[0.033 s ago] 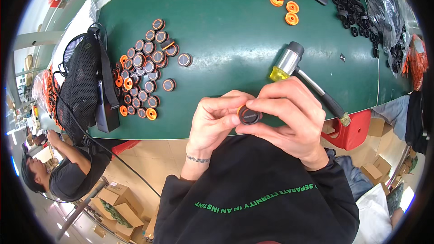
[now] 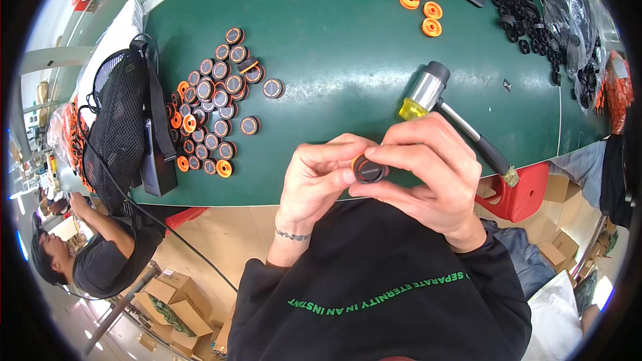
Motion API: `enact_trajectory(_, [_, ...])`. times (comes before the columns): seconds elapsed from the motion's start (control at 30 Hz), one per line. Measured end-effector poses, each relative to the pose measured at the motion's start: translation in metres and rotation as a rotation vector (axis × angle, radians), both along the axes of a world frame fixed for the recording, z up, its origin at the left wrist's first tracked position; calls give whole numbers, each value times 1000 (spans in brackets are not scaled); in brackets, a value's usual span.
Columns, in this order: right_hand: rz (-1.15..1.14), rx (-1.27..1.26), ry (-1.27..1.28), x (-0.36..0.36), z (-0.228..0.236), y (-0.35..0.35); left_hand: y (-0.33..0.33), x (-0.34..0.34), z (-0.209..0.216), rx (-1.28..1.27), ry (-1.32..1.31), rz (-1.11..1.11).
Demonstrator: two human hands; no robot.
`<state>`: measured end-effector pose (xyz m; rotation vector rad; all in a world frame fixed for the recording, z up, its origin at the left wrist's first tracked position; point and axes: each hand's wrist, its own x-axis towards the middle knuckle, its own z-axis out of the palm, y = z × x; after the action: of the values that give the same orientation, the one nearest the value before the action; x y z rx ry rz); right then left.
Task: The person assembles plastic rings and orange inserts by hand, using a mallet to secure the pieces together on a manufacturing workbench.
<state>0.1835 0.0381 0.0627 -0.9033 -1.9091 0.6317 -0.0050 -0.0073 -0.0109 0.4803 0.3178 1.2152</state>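
Right now, the left hand (image 2: 311,177) and the right hand (image 2: 435,170) share one small round black cap with an orange rim (image 2: 370,172). The left thumb and finger pinch its left side, and the right thumb and fingers pinch its right side, so both grips are closed on it. The cap looks to be up off the smooth dark green table top (image 2: 321,60), by the near edge, with its flat black face tipped up.

This looks like the step of lining up or checking the cap. I cannot tell if the fingers are pressing or turning it. The next move seems to call for a firm, even pinch, so the cap does not tip. To put it down, one hand would have to let go first.

Just past the right hand lies a silver-headed hammer with one black end and one yellow end (image 2: 429,87). No fingers are wrapped around it. Well off to the left is a big heap of black and orange round caps (image 2: 221,98). On the far side, right of the middle, sit some bright orange plastic wheels (image 2: 409,3). Farther right are many little black plastic rings (image 2: 511,20).
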Motion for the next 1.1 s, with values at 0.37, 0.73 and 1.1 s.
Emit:
enact_trajectory(0.37, [26,50,-112,10,-18,-6,-8,13,28,-70,384,142])
enact_trajectory(0.73, [144,-464,406,17,-22,-28,-15,23,36,245,690,296])
enact_trajectory(1.1, [-575,-51,-460,60,-18,-8,13,17,39,472,1704,354])
